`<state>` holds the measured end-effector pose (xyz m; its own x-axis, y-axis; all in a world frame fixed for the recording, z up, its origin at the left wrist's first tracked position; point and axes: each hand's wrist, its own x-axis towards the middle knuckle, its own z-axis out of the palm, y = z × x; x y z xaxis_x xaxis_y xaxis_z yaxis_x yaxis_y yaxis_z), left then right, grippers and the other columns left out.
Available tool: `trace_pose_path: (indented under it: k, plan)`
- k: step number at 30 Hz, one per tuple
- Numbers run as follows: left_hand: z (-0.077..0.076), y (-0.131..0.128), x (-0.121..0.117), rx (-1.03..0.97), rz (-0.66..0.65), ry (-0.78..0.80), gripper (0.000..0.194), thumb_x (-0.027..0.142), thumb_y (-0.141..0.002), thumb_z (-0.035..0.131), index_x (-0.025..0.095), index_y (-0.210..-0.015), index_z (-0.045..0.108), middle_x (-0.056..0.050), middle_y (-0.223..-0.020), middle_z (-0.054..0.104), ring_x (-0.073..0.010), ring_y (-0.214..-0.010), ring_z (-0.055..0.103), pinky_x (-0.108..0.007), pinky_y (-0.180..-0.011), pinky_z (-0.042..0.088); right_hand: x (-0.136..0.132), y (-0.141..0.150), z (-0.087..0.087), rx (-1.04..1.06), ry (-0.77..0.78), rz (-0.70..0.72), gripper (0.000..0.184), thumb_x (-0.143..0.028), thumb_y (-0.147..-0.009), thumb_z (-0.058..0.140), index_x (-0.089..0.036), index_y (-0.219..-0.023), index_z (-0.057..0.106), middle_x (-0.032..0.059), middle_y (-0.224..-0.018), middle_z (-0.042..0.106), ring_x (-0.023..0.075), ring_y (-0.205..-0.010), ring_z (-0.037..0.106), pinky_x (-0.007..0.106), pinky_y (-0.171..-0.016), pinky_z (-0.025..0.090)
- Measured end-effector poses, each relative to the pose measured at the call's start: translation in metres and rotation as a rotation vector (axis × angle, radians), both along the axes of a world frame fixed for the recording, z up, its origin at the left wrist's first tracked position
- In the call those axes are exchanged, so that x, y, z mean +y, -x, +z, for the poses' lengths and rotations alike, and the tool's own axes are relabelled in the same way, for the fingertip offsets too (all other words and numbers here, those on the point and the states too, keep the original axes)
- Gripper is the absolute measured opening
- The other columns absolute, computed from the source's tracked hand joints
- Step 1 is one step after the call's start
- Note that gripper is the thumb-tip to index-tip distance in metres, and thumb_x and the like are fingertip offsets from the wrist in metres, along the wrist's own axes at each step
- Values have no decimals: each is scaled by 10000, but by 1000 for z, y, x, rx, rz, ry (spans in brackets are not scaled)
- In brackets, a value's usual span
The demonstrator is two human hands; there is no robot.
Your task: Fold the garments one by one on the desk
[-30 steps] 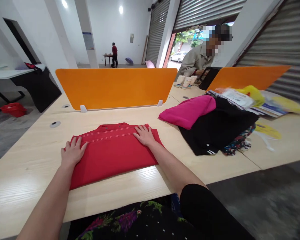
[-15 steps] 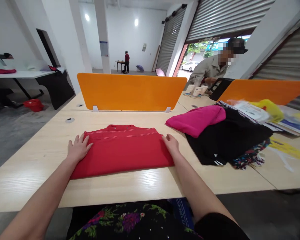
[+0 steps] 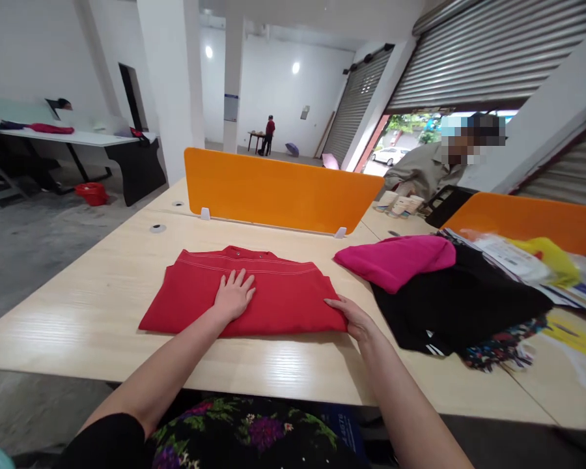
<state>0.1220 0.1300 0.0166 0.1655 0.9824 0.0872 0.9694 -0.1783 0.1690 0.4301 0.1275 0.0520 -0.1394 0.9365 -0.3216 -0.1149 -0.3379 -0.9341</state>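
A folded red garment point(image 3: 278, 296) with white stitching and snaps lies flat on the light wooden table point(image 3: 88, 306). My left hand point(image 3: 233, 295) rests open and flat on the middle of the garment, fingers spread. My right hand point(image 3: 352, 316) is at the garment's near right corner, fingers curled at its edge; I cannot make out whether they grip the cloth.
A pink folded garment point(image 3: 395, 260) lies on a black pile of clothes point(image 3: 463, 299) to the right, with papers and yellow bags point(image 3: 542, 257) beyond. An orange divider point(image 3: 278, 192) stands behind the garment. A person in grey works across the table; another stands far back.
My left hand slid from the garment's left edge to its middle. My right hand moved from the right edge down to the near right corner. The camera view shifted right.
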Motion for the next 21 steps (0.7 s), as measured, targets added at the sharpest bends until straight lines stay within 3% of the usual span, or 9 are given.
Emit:
trace_pose_path:
  k: [4,7,9,11,13,15,18,19,21]
  plan:
    - [-1,-4,-35,-34,-49,5,494,401,-953,317,250,-1401,456,-122,-1516,364,-335,-1383,329,-566,-1089,289,0,32,47,-44,-203,65,357,-264,-648,738,-182,-983,649,98,-997,731,264,-946,688,363,-844,555]
    - [-4,-7,-62,-71,-66,-35,474,378,-951,328,243,-1378,483,-124,-1491,403,-336,-1365,352,-576,-1085,289,-1,92,86,-20,-353,219,405,-278,-623,737,-178,-1004,641,76,-1022,721,263,-959,671,357,-842,542]
    - [-5,-2,-77,-81,-64,-44,446,340,-936,367,226,-1338,524,-136,-1425,484,-331,-1338,385,-572,-1090,279,-1,147,96,13,-409,322,376,-256,-635,712,-184,-998,647,48,-1001,720,243,-931,671,351,-842,538]
    - [-3,7,-91,-69,-64,-21,391,299,-921,394,200,-1237,602,-150,-1274,603,-324,-1275,450,-566,-1094,270,1,207,87,35,-436,371,380,-214,-668,668,-202,-1048,643,19,-1008,714,232,-936,667,363,-858,537]
    - [1,22,-105,-41,-85,19,362,270,-922,374,173,-1127,655,-156,-1109,673,-317,-1179,524,-553,-1077,293,2,263,64,-41,-415,356,447,-178,-716,630,-226,-1161,611,7,-1030,703,226,-967,658,371,-890,529]
    - [5,39,-119,-31,-126,22,369,256,-928,343,168,-1077,669,-152,-1114,672,-305,-1150,542,-516,-1062,322,2,305,34,-166,-307,413,542,-193,-769,628,-224,-1301,528,26,-986,698,218,-929,668,376,-876,538]
    - [6,62,-137,-106,-195,-27,347,278,-925,367,218,-1106,657,-91,-1322,581,-271,-1261,463,-433,-1088,314,4,331,4,-156,-109,714,588,-326,-886,565,-176,-1425,382,60,-902,687,194,-806,697,378,-804,567]
    - [5,68,-142,-140,-205,-42,344,310,-925,386,233,-1140,642,-73,-1357,557,-259,-1287,441,-413,-1098,304,7,331,0,-153,-115,787,565,-362,-910,536,-168,-1420,388,74,-913,689,192,-808,701,377,-800,568]
    - [1,74,-147,-180,-216,-36,388,442,-896,464,235,-1183,622,-79,-1313,592,-267,-1257,471,-417,-1097,303,19,323,1,-262,-326,830,487,-383,-927,516,-178,-1366,468,106,-1035,688,204,-939,685,388,-874,540]
